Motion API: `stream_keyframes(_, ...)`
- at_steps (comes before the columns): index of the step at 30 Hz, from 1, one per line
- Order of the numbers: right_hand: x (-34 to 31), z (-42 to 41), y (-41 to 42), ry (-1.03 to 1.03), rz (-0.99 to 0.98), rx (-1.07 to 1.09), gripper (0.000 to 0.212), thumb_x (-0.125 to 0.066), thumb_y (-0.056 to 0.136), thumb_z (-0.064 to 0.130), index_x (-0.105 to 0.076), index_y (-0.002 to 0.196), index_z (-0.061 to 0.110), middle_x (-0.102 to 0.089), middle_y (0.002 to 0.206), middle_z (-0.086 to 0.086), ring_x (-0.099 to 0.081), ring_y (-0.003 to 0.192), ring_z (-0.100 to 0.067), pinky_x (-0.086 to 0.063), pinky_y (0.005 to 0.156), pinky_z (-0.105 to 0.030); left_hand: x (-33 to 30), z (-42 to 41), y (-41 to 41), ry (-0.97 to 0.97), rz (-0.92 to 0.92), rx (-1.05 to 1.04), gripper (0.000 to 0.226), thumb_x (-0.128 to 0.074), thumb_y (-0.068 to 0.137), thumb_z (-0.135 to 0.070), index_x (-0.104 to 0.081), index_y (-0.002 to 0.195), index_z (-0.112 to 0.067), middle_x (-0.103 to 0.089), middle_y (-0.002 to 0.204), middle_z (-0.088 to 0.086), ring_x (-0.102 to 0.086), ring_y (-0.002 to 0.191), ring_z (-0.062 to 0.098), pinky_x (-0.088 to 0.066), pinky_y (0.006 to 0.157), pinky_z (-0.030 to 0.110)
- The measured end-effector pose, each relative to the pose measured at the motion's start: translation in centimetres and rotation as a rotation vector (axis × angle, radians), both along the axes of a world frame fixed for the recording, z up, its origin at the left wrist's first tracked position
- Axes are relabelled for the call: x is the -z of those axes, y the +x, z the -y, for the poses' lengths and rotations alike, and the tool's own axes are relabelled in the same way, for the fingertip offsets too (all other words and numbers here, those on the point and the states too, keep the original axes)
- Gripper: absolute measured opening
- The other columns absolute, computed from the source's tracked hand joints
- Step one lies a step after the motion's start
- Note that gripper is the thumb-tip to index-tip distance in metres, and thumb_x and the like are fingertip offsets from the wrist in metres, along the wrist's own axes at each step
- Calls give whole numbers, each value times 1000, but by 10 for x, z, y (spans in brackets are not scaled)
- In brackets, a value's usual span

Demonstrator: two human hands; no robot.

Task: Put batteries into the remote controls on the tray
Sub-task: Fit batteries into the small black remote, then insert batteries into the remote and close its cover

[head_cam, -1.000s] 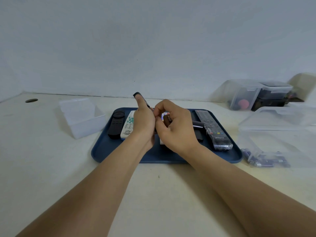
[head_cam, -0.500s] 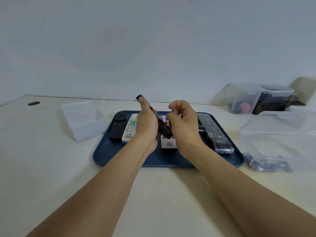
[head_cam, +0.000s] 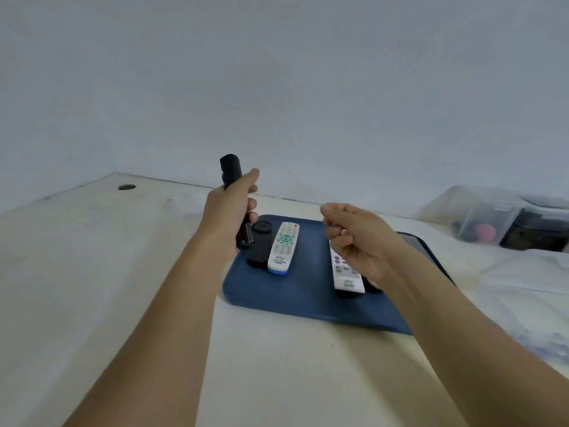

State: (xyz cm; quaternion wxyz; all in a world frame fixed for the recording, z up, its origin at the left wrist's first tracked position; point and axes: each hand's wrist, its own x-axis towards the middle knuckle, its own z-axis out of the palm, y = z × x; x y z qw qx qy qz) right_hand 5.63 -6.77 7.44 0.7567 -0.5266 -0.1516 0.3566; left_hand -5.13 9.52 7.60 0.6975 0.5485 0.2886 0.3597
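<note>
The black remote control (head_cam: 231, 172) stands near upright in the left hand (head_cam: 229, 211), fingers wrapped around its middle, held above the tray (head_cam: 295, 306)'s left edge. It looks light, rigid and smooth-cased, so a mid-body grip seems soundest. The right hand (head_cam: 354, 241) hovers over the tray, curled shut; whether it holds anything cannot be told.

Two bare forearms rise from the lower edge of the view, each slender and unsleeved as far as can be seen; no watch, band or ring shows on either; the left hand (head_cam: 229, 208) and the right hand (head_cam: 357, 238) are gloveless; fingernails on the right hand are short and plain; nothing worn is visible anywhere on either arm.
</note>
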Motion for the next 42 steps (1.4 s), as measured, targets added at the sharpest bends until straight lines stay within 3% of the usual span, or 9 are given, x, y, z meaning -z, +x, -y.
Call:
stream_keyframes(3,-13,-62,-15,-110,14,-82,13,-58,97,-2,-55,85,3,-45,72,-6,-37,48,-6,-33,36,-9,-4,-49,-36,242,-199,-286,24,-74,82,-35,-59,85,-16,-53,67,-1,-52,56,17,-42,61,27)
stream_keyframes(6,-16,-129,-30,-212,9,-149,18,-47,99,-7,-56,86,1,-45,75,-8,-40,58,-10,-39,39,-13,13,-78,-59,358,-393,-430,26,-74,79,-33,-58,88,-14,-61,81,2,-61,73,24,-39,53,27)
stream_keyframes(13,-18,-199,-43,-391,86,-181,19,-38,100,-1,-57,100,0,-47,95,-14,-52,92,-28,-56,80,-34,60,-100,-56,209,-526,-304,38,-76,75,-31,-58,100,-8,-63,93,8,-59,73,22,-44,54,28)
stream_keyframes(16,-19,-197,-46,-463,220,-232,20,-46,100,5,-58,116,3,-49,115,-16,-49,116,-35,-46,105,-51,67,-102,-53,93,-523,-216,34,-67,75,-26,-59,103,-7,-65,94,12,-61,74,27,-48,53,30)
stream_keyframes(21,-22,-157,-53,-491,553,-204,22,-55,96,8,-67,112,-1,-63,103,-14,-63,89,-26,-61,80,-36,72,-92,-52,217,-454,-267,22,-62,85,-18,-52,103,-10,-59,91,7,-59,83,28,-47,59,31)
stream_keyframes(26,-32,-48,-42,-602,1182,-78,12,-62,91,18,-72,88,12,-74,83,-3,-72,76,-18,-60,70,-32,45,-61,-61,454,-216,-514,25,-72,87,-25,-55,101,-13,-56,80,-5,-59,75,17,-49,69,32)
stream_keyframes(31,-47,100,-7,-892,1311,60,14,-67,86,19,-76,74,20,-70,61,8,-62,58,0,-53,66,-20,14,34,-20,371,-30,-70,20,-74,86,-21,-55,88,-22,-53,65,-3,-49,49,14,-44,56,29)
stream_keyframes(35,-50,209,12,-1097,1245,42,13,-69,89,17,-80,85,20,-75,73,5,-71,71,-6,-59,78,-33,3,144,41,306,-31,332,23,-76,85,-19,-54,86,-19,-49,62,0,-44,48,16,-42,52,26)
stream_keyframes(42,-15,276,53,-1290,1266,162,23,-55,95,13,-75,93,1,-74,93,-14,-67,90,-31,-55,80,-43,38,260,110,361,-193,419,36,-84,74,-24,-50,84,-18,-59,76,2,-59,63,20,-51,60,32)
